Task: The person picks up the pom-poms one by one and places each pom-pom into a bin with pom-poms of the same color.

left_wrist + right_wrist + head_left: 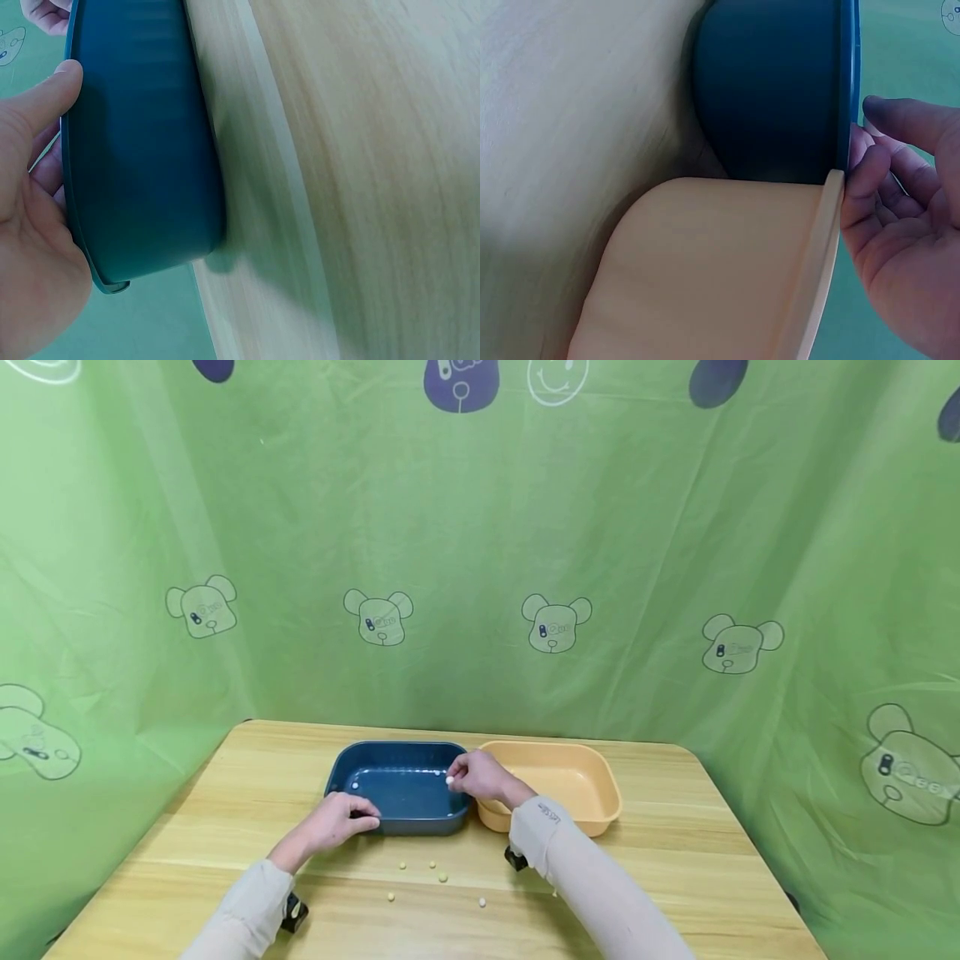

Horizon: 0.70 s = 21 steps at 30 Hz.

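My left hand (339,821) holds the near left rim of a dark blue basin (405,797). In the left wrist view its thumb (56,90) lies against the rim while the other fingers pass behind the wall. My right hand (483,777) is over the right end of the blue basin, pinching a small white ball (450,780) between its fingertips. Inside that basin lie a few more small white balls (355,786). In the right wrist view the curled fingers (870,169) are right at the rims where the two basins meet.
A pale orange basin (577,785) stands against the blue one's right side, partly covered by my right forearm. Several small yellowish balls (443,877) and a white ball (482,902) lie on the wooden table (697,860) in front. A green curtain (465,527) hangs behind.
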### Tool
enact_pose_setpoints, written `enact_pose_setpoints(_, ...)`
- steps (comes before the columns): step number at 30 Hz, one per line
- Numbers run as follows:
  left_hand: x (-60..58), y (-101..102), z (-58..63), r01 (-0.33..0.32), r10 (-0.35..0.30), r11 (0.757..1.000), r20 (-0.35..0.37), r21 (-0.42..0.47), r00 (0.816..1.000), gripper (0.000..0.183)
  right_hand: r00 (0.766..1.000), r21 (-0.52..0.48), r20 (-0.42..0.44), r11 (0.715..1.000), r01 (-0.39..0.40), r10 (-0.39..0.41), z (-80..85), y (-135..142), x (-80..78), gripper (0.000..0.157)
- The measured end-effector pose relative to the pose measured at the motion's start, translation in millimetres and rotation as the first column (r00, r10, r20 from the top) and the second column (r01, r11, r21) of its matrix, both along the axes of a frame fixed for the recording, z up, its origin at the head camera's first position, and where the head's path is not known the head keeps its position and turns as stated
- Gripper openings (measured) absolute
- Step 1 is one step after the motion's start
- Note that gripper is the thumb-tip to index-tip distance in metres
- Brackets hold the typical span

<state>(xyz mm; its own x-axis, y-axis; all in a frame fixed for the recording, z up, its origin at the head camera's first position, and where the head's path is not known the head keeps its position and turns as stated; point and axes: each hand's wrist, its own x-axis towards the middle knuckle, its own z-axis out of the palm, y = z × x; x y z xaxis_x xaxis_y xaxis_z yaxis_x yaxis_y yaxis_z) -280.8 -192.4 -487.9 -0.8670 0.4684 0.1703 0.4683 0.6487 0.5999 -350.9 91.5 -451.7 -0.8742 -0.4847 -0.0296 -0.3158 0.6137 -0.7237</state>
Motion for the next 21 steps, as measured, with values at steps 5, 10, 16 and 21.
enact_pose_setpoints(5, 0.7, 0.5, 0.4, -0.003, 0.003, 1.000, -0.005, -0.001, 1.000, 0.009, 1.000, 0.002, -0.016, 1.000, -0.004, 0.004, 0.4, -0.8, -1.3, 0.010)
enact_pose_setpoints(10, -0.1, 0.2, 0.3, -0.007, 0.007, 1.000, 0.000, 0.000, 1.000, 0.009, 1.000, 0.009, -0.019, 1.000, -0.003, 0.003, 0.8, -0.8, -1.4, 0.009)
enact_pose_setpoints(16, 0.1, 0.0, 0.6, -0.004, 0.004, 1.000, 0.006, 0.005, 1.000, 0.010, 1.000, 0.009, 0.004, 1.000, -0.002, 0.002, 0.3, 0.2, -0.3, 0.015)
enact_pose_setpoints(21, -0.1, -0.3, 0.2, -0.005, 0.005, 1.000, 0.011, 0.009, 1.000, 0.010, 1.000, 0.004, 0.015, 1.000, -0.006, 0.006, 0.5, 0.3, 0.7, 0.019)
